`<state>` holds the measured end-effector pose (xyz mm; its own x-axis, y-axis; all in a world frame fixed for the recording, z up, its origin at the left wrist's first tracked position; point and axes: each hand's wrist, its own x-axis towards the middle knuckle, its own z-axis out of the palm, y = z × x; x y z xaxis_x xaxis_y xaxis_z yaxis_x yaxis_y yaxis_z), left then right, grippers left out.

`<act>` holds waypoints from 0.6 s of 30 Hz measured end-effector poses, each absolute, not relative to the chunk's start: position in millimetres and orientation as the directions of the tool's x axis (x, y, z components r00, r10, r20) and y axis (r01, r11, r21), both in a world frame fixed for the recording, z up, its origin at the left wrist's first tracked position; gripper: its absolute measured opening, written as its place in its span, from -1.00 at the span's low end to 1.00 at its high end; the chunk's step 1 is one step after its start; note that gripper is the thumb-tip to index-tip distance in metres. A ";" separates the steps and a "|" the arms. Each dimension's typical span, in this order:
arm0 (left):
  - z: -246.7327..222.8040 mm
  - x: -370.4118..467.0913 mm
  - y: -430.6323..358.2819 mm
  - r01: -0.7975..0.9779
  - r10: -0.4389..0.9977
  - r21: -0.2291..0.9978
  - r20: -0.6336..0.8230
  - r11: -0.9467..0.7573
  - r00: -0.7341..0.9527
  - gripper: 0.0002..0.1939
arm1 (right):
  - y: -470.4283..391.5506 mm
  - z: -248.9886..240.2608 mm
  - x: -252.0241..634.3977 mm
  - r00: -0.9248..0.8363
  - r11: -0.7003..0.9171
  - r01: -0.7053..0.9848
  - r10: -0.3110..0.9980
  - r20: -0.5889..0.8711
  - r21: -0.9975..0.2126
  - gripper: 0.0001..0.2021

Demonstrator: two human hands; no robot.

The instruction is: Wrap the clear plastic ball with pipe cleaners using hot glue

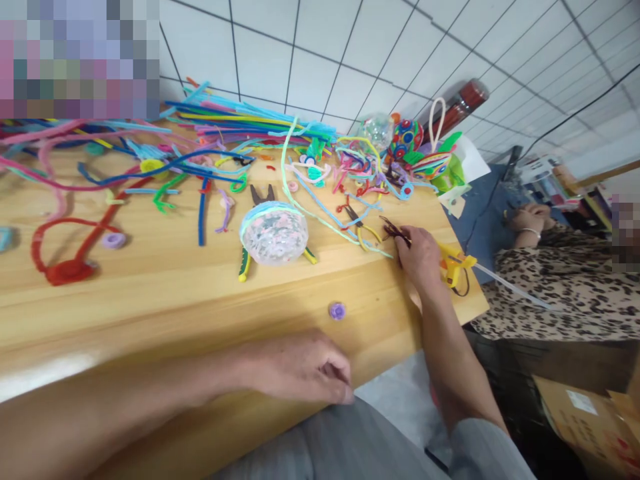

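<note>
My left hand (310,370) rests at the table's front edge, fingers curled in, with nothing visible in them. At the table's right side, my right hand (420,257) closes on a dark, thin-looped object (395,230), partly hidden by the fingers; its kind is unclear. Just left of it lie small yellow-handled pliers (367,235). A clear ball (275,233), its top wrapped in light blue and green pipe cleaner, sits over larger green-and-yellow-handled pliers (244,265). A purple coiled pipe cleaner (337,311) lies between my hands. Beside my right wrist is a yellow glue gun (456,267).
Bundles of coloured pipe cleaners (250,123) line the back against the tiled wall. A decorated ball (406,139) stands at the back right, and a red pipe-cleaner shape (70,270) lies left. Another person in leopard print (560,287) sits beyond the table's right end.
</note>
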<state>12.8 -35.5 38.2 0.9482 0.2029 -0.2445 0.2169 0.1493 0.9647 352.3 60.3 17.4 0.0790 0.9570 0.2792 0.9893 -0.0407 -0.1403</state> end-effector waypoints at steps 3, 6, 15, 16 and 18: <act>39.3 11.3 -34.6 0.225 0.162 0.967 -0.243 0.124 0.956 -0.76 | 43.9 33.0 335.3 0.038 0.036 0.980 0.932 0.361 -0.196 -0.69; 38.1 10.3 -33.1 0.213 0.162 0.971 -0.228 0.105 0.960 -0.77 | 8.7 51.8 308.3 -0.202 0.298 0.874 0.941 0.272 -0.383 -0.75; 37.9 9.2 -33.3 0.213 0.163 0.970 -0.230 0.115 0.959 -0.79 | -32.1 46.8 252.7 -0.659 0.508 0.606 0.751 -0.029 -0.613 -0.75; 38.0 9.2 -33.5 0.213 0.165 0.971 -0.229 0.110 0.959 -0.78 | -31.2 45.3 251.3 -0.667 0.518 0.605 0.744 -0.030 -0.605 -0.79; 38.3 9.3 -33.7 0.222 0.165 0.970 -0.236 0.100 0.958 -0.77 | -30.4 44.5 249.4 -0.683 0.538 0.601 0.730 -0.031 -0.591 -0.84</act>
